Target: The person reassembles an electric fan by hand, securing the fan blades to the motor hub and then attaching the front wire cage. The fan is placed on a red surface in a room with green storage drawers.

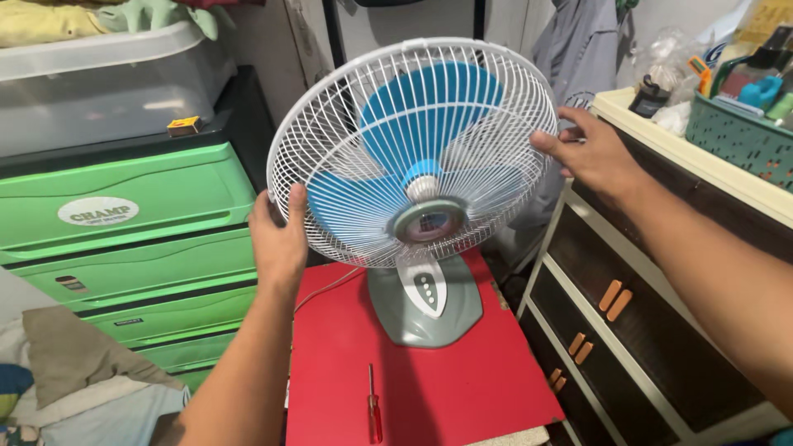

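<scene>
White-caged desk fan (413, 153), blue blades, grey base, stands upright.

Location: a home, likely a bedroom or storage corner. Indicators: green plastic drawers (124, 239), a clear bin (99, 91) with folded clothes (49, 21) above, a dark wooden dresser (628, 330), a basket (739, 136) of toiletries, and hanging garments (578, 49).

White-grilled fan (413, 149), blue blades, on red board (429, 388).
</scene>
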